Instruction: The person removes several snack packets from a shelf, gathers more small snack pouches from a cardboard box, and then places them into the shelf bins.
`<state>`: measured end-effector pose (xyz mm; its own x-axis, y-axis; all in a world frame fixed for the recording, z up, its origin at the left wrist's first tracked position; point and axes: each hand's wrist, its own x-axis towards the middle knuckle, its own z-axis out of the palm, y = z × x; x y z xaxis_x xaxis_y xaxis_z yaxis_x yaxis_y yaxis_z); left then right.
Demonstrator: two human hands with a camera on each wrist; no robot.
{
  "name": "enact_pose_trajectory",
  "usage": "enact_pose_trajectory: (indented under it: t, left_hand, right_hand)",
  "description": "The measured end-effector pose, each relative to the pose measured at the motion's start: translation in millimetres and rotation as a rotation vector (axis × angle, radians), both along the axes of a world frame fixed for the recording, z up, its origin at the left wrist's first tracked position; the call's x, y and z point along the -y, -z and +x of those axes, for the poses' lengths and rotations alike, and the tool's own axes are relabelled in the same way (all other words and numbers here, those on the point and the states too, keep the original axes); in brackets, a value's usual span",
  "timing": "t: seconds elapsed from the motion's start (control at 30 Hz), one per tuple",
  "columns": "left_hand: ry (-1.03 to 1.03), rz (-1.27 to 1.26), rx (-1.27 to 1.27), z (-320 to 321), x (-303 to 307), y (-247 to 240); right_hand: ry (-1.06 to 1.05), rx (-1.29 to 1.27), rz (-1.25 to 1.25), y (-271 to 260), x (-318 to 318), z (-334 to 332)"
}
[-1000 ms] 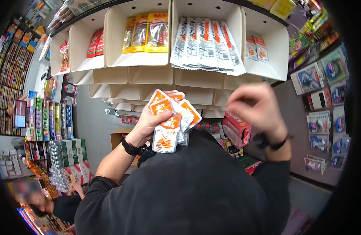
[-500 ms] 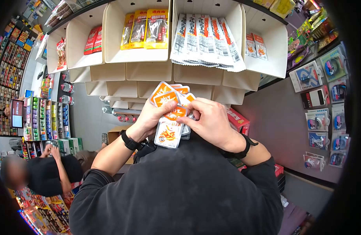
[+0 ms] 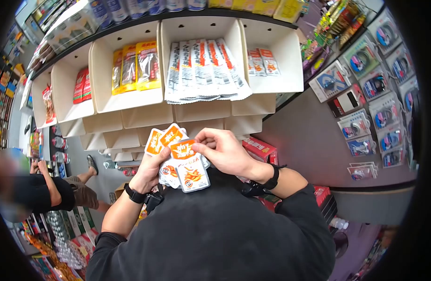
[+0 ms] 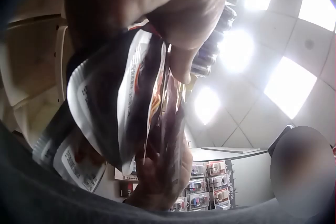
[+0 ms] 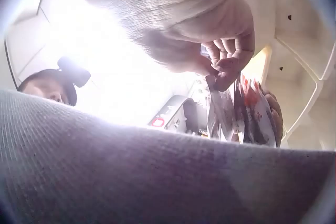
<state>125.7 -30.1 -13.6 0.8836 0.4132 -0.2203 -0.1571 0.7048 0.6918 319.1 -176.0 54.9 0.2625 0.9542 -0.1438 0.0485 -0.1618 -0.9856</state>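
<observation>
In the head view, my left hand (image 3: 150, 168) grips a fanned bunch of small white-and-orange snack packets (image 3: 172, 134) in front of my chest, thumb on top. The front packet (image 3: 195, 177) hangs upright over the others, and my right hand (image 3: 227, 152) pinches its upper right edge between thumb and fingers. Seen from the left wrist, several packets (image 4: 100, 108) hang below the left hand, their backs dark with white edges. The right wrist view shows the right fingers (image 5: 228, 69) curled at the packets' tops, with the bunch (image 5: 257, 116) partly hidden behind the sleeve.
Ahead stands a tiered rack of cream bins (image 3: 274, 84), holding long white packets (image 3: 204, 70), yellow packets (image 3: 147, 65), red packets (image 3: 82, 86) and small white-orange packets (image 3: 270, 62). Carded goods (image 3: 358, 124) hang on the right. Another person (image 3: 42, 189) stands at the left.
My right hand has come in from the right and now pinches the front packet. The left hand keeps its grip on the bunch. The bins have shifted left in the head view.
</observation>
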Motion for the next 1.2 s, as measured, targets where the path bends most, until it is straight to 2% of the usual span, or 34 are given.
enact_pose_trajectory:
  t: [0.17,0.27,0.47,0.53,0.6,0.67,0.73,0.83,0.87,0.93,0.97,1.03,1.13,1.2]
  left_hand:
    - [0.014,0.009,-0.049,2.0,-3.1,-4.0]
    - [0.016,0.041,-0.058,6.9,-2.8,-5.7]
    - [-0.014,0.061,-0.094,11.0,-2.3,-3.7]
    - [-0.007,0.064,-0.098,9.5,-3.6,-1.4]
    - [-0.022,0.063,-0.055,9.8,-4.8,6.5]
    - [-0.011,0.061,-0.053,10.4,-2.0,0.7]
    - [-0.015,0.061,-0.051,8.4,-0.4,3.1]
    - [-0.049,0.079,-0.067,4.3,2.0,9.7]
    - [-0.048,0.085,-0.063,4.1,3.5,9.0]
    - [-0.079,0.099,-0.041,3.9,8.1,8.3]
    - [-0.077,0.103,-0.038,3.1,10.1,7.9]
    - [-0.092,0.109,-0.059,1.8,13.8,6.0]
    - [-0.098,0.112,-0.036,1.3,18.4,2.3]
    - [-0.107,0.111,-0.039,-2.1,20.3,1.8]
  right_hand:
    - [0.019,0.169,0.067,-2.6,2.4,4.5]
    - [0.014,0.156,0.013,-13.8,6.1,6.7]
    - [0.172,0.04,0.06,-15.1,15.9,17.3]
    - [0.22,-0.039,0.236,-11.0,24.1,32.6]
    - [0.326,-0.003,0.258,-28.4,36.8,65.8]
    - [0.513,0.156,0.406,-46.3,35.1,113.5]
    - [0.635,0.389,0.404,-65.9,28.3,178.0]
    - [0.623,0.621,0.108,-66.5,4.5,268.8]
    - [0.609,0.769,0.018,-45.0,-11.1,307.7]
    - [0.568,0.67,-0.217,-39.0,-37.3,339.2]
    - [0.571,0.671,-0.214,-37.1,-49.3,348.0]
    - [0.549,0.739,-0.479,-31.4,-71.9,362.0]
    - [0.457,0.901,-0.529,-10.9,-98.0,381.8]
    - [0.467,0.902,-0.535,3.3,-109.0,390.3]
